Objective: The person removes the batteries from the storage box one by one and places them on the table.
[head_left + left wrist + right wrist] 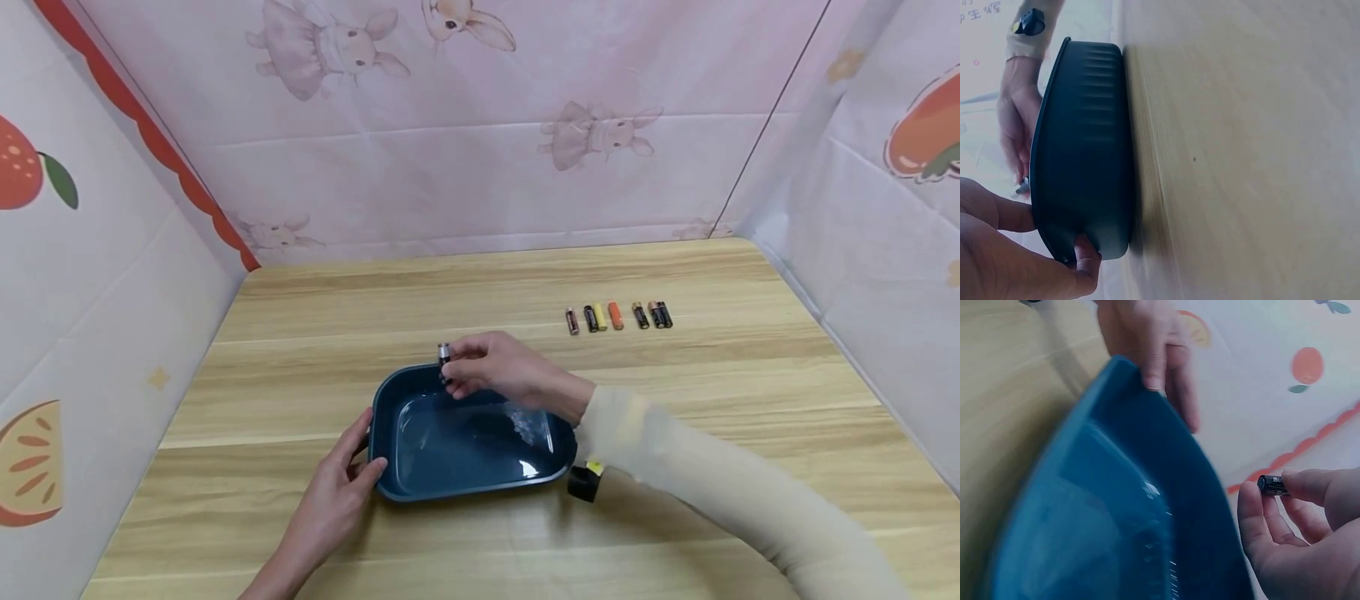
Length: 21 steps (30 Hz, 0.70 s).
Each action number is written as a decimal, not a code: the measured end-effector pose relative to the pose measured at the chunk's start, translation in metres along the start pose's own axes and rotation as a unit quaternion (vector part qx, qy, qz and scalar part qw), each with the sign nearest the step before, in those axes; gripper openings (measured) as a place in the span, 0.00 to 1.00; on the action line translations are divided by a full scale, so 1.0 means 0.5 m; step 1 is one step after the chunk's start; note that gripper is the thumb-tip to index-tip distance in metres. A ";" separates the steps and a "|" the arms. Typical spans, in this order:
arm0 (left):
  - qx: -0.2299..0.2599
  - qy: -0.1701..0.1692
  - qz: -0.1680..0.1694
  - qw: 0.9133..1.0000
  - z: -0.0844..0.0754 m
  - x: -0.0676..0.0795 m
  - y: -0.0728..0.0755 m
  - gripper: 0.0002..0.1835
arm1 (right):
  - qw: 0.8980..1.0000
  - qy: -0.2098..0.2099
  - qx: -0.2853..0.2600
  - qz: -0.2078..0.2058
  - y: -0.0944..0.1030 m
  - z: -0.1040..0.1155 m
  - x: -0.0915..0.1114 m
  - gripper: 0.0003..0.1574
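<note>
A dark blue plastic basin (457,454) with rounded corners rests on the wooden table. My left hand (335,496) grips its left end, thumb over the rim and fingers on the outer wall; in the left wrist view the basin's side (1085,150) stands between the two hands. My right hand (498,368) is at the basin's far left rim, pinching a small black and silver battery (443,353) between thumb and fingertips. The right wrist view shows this battery (1270,485) just outside the rim. The basin floor has a glossy shine.
Several batteries lie in a loose row at the back right, among them a yellow one (599,317), an orange one (616,315) and a black one (663,314). Printed cloth walls (465,183) enclose the table (300,333) at the back and sides.
</note>
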<state>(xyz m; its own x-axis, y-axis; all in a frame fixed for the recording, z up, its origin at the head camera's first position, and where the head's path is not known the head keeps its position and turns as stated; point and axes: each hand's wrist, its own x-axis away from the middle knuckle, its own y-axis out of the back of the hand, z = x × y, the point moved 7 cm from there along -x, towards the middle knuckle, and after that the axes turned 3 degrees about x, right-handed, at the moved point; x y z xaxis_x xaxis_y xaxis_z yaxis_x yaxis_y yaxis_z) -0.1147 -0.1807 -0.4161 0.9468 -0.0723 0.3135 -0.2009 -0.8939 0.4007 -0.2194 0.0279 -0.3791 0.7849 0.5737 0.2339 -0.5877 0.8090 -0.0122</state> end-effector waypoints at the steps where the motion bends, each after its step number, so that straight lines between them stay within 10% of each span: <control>1: -0.001 0.001 0.000 1.000 0.000 0.000 0.000 0.38 | 1.000 0.003 -0.004 -0.009 0.011 0.005 0.004 0.15; 21: 0.002 0.004 0.001 1.000 -0.009 0.001 0.004 0.38 | 0.983 0.056 -0.074 -0.159 0.251 0.135 0.151 0.07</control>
<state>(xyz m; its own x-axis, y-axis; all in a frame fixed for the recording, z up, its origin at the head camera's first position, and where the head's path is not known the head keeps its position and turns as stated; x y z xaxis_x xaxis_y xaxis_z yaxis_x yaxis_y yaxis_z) -0.1156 -0.1808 -0.4112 0.9443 -0.0710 0.3212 -0.2023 -0.8954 0.3968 -0.2473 0.1642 -0.2975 0.9457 0.2927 0.1412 -0.2808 0.9547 -0.0982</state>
